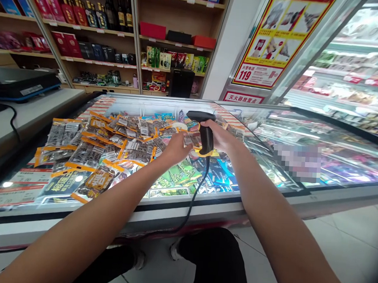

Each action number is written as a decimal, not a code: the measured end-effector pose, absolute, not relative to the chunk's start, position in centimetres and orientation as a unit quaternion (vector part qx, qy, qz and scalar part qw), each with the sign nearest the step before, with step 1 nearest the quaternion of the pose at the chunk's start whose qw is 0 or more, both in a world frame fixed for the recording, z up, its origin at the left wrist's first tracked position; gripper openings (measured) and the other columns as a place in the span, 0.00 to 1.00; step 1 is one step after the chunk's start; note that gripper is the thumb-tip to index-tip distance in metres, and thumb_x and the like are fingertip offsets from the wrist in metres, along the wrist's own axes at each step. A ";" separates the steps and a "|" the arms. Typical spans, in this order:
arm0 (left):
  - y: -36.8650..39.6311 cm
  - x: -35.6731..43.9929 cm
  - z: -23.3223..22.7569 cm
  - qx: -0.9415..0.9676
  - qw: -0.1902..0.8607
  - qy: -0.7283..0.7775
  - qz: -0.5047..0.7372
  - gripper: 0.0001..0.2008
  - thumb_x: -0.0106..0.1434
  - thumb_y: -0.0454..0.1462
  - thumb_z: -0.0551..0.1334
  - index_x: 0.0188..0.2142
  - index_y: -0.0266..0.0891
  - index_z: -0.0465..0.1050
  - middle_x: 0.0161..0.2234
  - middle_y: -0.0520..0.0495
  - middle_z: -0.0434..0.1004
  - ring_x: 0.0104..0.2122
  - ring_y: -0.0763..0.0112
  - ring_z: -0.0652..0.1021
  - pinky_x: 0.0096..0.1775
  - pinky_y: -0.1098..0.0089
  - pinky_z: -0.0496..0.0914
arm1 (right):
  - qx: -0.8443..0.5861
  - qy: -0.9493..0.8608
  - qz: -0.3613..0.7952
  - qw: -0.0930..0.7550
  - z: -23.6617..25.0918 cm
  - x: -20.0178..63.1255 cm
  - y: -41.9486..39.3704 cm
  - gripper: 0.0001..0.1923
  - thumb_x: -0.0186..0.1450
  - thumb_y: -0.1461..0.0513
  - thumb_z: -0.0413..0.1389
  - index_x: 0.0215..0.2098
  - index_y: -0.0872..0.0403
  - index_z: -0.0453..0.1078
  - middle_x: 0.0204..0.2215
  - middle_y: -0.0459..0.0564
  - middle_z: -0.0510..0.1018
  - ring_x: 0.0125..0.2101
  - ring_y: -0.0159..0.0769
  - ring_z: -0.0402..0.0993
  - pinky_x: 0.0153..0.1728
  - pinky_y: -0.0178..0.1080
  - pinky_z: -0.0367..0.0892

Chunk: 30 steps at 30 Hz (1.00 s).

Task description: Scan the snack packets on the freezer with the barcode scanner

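Shop shelves are lining the wall behind a glass-topped freezer chest (268, 192). Right hand (219, 136) is wrapping its fingers around a black barcode scanner (204, 131), head aimed leftward. Left hand (176, 149), fingers curled, is pinching a snack packet (193, 141) just beside the scanner, with more packets (90, 147) spreading beyond the left fingers.

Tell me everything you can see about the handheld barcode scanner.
The barcode scanner is black, plastic-looking, with a wide head pointing left and a yellow band at the base of its handle. It stands roughly upright above the glass lid of the freezer. The right hand wraps around its handle; the left hand touches the yellow base. A black cable hangs from the bottom, over the freezer edge. Orange-edged snack packets lie on the glass to its left.
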<state>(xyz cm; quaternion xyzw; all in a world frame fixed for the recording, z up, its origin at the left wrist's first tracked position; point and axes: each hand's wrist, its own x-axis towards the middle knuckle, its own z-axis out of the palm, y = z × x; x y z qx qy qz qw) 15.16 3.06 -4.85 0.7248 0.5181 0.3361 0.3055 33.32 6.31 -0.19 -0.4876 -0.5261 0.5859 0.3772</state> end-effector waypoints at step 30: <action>5.9 11.5 -3.3 0.449 0.417 0.518 0.597 0.20 0.61 0.27 0.58 0.52 0.40 0.68 0.45 0.43 0.80 0.40 0.65 0.81 0.42 0.66 0.75 | -0.374 -0.612 0.611 0.334 0.9 32.0 4.2 0.09 0.60 0.55 0.58 0.30 0.51 0.68 0.19 0.44 0.68 0.20 0.34 0.62 0.24 0.37 0.62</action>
